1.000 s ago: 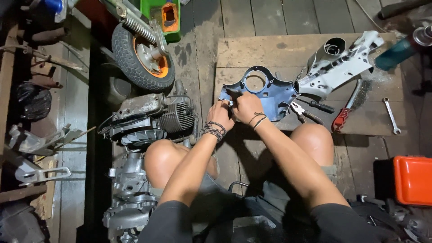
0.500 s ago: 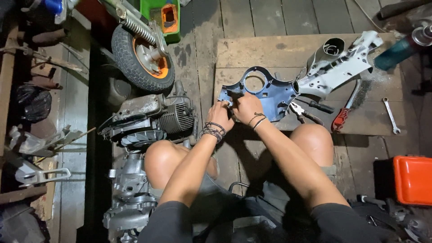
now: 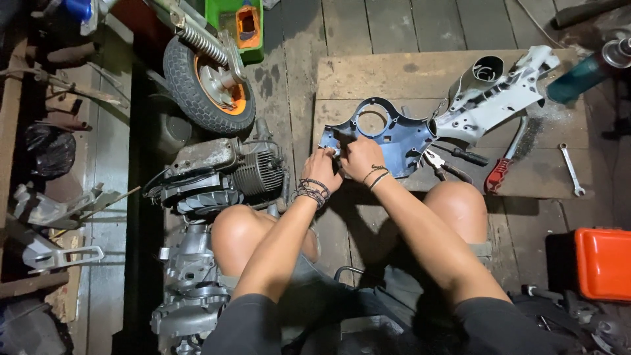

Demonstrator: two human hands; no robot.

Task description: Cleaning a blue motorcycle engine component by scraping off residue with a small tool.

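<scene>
Head view, looking down at a seated person's knees and forearms. Left hand (image 3: 322,167) and right hand (image 3: 360,156), both with wrist bands, rest close together on the near edge of a blue metal cover plate (image 3: 388,135) lying on a wooden board (image 3: 394,72). Just right of the plate lies a white housing part (image 3: 490,98); pliers (image 3: 439,163), a red-handled tool (image 3: 501,172) and a wrench (image 3: 570,168) lie near it. An engine block (image 3: 220,171) and a small wheel (image 3: 207,85) sit to the left, an orange box (image 3: 603,263) at lower right.

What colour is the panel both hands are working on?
Blue panel, clearest in the head view.
</scene>
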